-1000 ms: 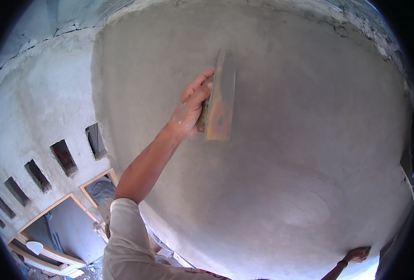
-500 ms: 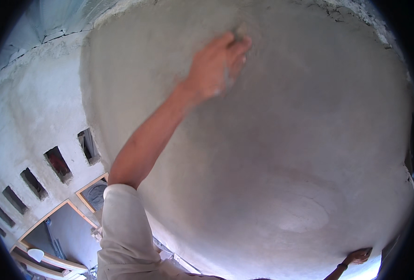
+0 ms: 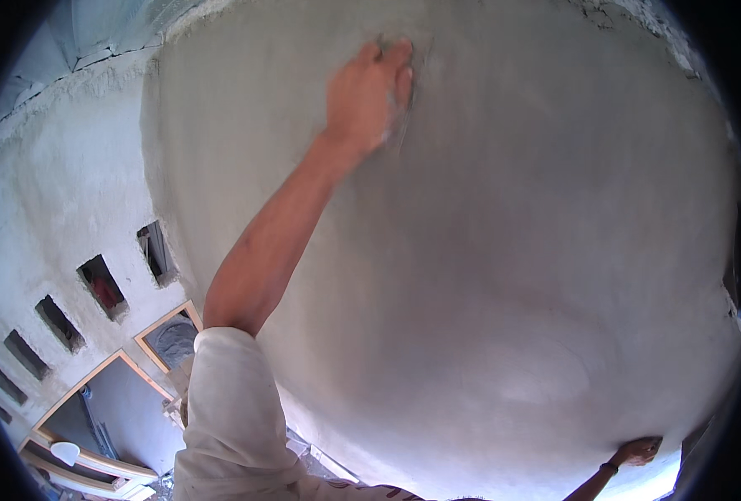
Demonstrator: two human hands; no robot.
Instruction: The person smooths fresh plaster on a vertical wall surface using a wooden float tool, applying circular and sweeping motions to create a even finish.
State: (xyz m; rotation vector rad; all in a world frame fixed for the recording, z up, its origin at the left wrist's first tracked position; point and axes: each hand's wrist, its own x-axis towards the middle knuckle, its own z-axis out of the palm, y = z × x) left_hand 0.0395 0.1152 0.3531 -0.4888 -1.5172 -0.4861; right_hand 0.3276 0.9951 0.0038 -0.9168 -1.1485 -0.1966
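My left hand [image 3: 362, 98] is raised against a wide grey plastered wall [image 3: 504, 209], fingers wrapped round a trowel [image 3: 405, 132]. Only a thin edge of its blade shows beside the fingers, lying flat to the wall; the rest is hidden by the hand. Smooth damp-looking plaster surrounds it, with a faint ridge by the blade. Low at the far right, my right hand [image 3: 635, 452], with a dark band at the wrist, is closed at the wall's lower edge. A small dark thing shows at its fingertips, too small to name.
A paler wall [image 3: 61, 175] with a row of narrow slots [image 3: 101, 288] stands on the left. Below it are wood-framed openings [image 3: 166, 338] and a white rounded object [image 3: 65, 453]. Bluish sheeting [image 3: 107, 29] hangs at the upper left. Rough broken plaster [image 3: 659, 33] edges the upper right.
My left hand has slid left and slightly upward over the plaster with the trowel. My right hand has stayed nearly in place.
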